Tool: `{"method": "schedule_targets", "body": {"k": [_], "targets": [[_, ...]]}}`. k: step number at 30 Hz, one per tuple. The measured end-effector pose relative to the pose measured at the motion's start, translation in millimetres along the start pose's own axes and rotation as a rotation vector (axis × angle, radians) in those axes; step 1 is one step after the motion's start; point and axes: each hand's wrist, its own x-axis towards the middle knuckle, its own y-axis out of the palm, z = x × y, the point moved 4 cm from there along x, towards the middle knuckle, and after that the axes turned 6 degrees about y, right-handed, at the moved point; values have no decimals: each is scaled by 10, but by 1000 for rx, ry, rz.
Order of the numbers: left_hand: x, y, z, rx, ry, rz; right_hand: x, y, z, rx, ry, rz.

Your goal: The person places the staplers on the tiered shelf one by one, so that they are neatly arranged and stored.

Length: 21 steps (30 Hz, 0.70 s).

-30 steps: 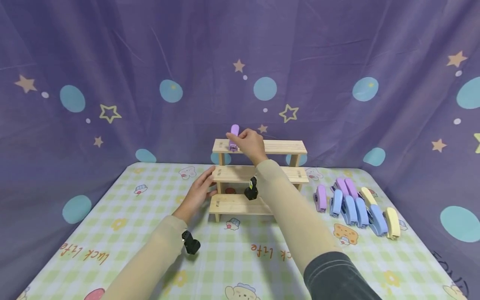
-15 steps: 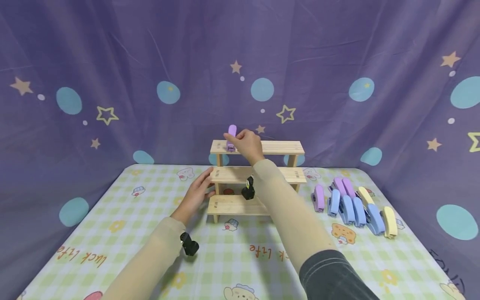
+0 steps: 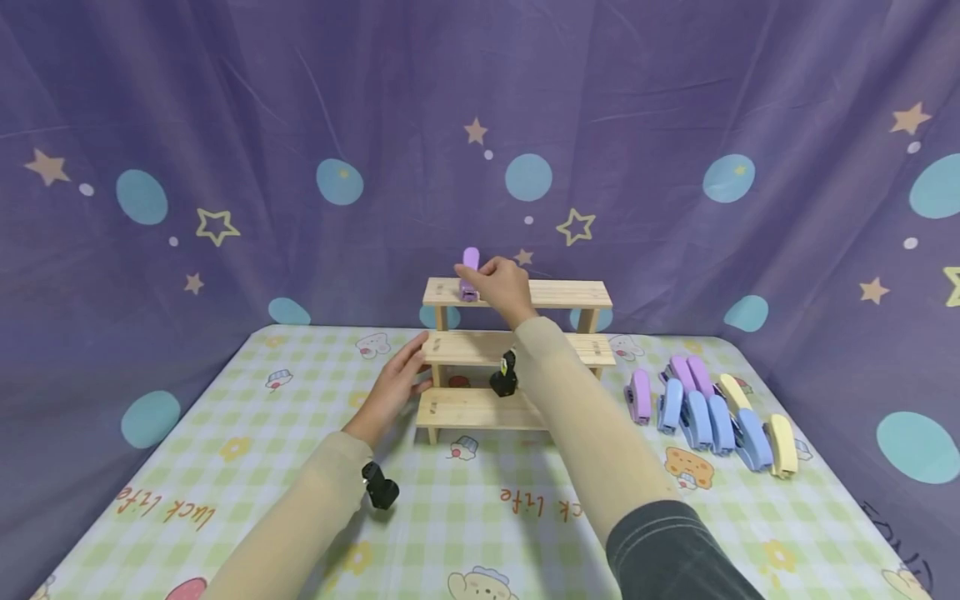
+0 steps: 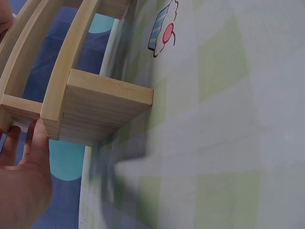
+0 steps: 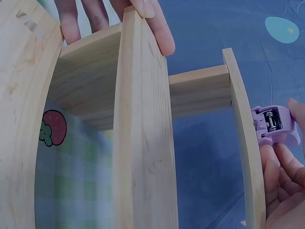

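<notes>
A three-tier wooden shelf rack [image 3: 480,408] stands on the table. On the left part of its top shelf is a purple stapler [image 3: 470,258], its base close to the front edge. My right hand [image 3: 504,288] pinches the stapler between thumb and fingers from the right; in the right wrist view the stapler's [image 5: 276,125] spring end shows. With its fingertips at the left end of the middle shelf, my left hand [image 3: 393,390] holds the rack. In the right wrist view those fingers [image 5: 159,31] lie on both sides of the shelf board.
Right of the rack, several staplers stand grouped on the checked tablecloth [image 3: 285,475]: purple [image 3: 639,397], blue [image 3: 697,421] and yellow [image 3: 782,446]. A purple patterned curtain [image 3: 420,125] hangs behind the table. Black wrist cameras [image 3: 381,487] are on both sleeves.
The stapler has shifted very slightly right along the top shelf, still in the right hand. The left hand stays on the rack. The head view has swayed a little.
</notes>
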Motion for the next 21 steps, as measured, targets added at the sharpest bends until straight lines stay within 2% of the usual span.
{"method": "schedule_targets", "body": {"k": [8,15,21], "targets": [[-11,-6,1,2,1,-2,-7,-11,-18,7,-17,0],[-6,-3,9,11,-2,-8,-56,-130,-55,50,-38,88],[-3,10,-3,18,6,-4,-99,-306,-129,10,-100,157]]}}
